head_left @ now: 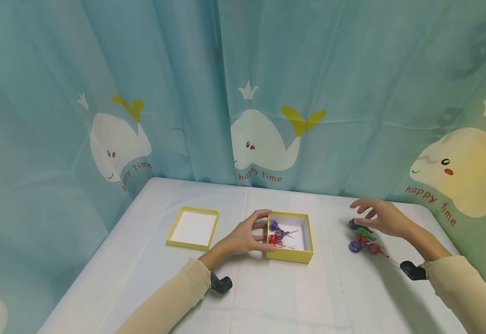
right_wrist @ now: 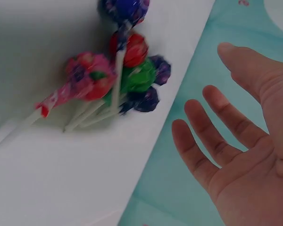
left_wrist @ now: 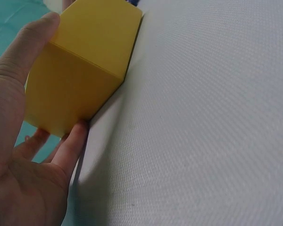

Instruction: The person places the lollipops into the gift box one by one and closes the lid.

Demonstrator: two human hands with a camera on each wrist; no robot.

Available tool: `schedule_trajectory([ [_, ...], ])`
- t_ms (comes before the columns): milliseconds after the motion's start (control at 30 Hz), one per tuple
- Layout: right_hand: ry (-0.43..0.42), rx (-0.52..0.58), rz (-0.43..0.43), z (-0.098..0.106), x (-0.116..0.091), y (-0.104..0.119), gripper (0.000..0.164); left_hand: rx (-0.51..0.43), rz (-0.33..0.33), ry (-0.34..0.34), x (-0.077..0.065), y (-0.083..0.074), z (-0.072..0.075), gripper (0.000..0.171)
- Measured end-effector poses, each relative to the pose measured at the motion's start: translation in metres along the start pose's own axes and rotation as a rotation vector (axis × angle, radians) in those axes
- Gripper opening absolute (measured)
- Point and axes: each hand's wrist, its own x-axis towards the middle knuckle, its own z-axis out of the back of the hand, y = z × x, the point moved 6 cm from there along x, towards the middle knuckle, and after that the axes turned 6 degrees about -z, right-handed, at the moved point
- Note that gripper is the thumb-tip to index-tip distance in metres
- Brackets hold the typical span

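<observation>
My left hand [head_left: 242, 237] grips the left end of a yellow box [head_left: 289, 255], thumb at the near side and fingers round the far corner. In the left wrist view, the thumb lies along one yellow wall [left_wrist: 75, 89]. Inside the open-topped box are a few lollipops in purple wrappers [head_left: 274, 226] and red wrappers [head_left: 272, 239]. My right hand [head_left: 386, 218] hovers at a small pile of lollipops on the right, fingers bent loosely and apart. A pink lollipop [right_wrist: 88, 77], a green one [right_wrist: 139, 77], a red one [right_wrist: 134, 49] and several purple ones lie there with white sticks.
A shallow yellow-rimmed lid [head_left: 192, 227] lies inside-up, left of the box. All stand on a white-covered table [head_left: 309, 297]. Behind it hangs a teal curtain [head_left: 192, 93] with whale prints, close to the table's back edge.
</observation>
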Motion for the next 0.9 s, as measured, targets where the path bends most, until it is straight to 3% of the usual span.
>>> schedule_trajectory([
  [333, 0.073, 0.048, -0.132, -0.005, -0.002, -0.033, 0.041, 0.002, 0.0, 0.001, 0.0, 0.0, 0.001, 0.094],
  [567, 0.196, 0.159, -0.231, -0.014, -0.004, -0.051, 0.047, 0.011, 0.004, -0.002, 0.0, 0.001, 0.001, 0.094],
  [900, 0.312, 0.24, -0.293, -0.024, -0.005, -0.063, 0.049, 0.014, -0.006, 0.007, 0.0, 0.001, 0.001, 0.095],
])
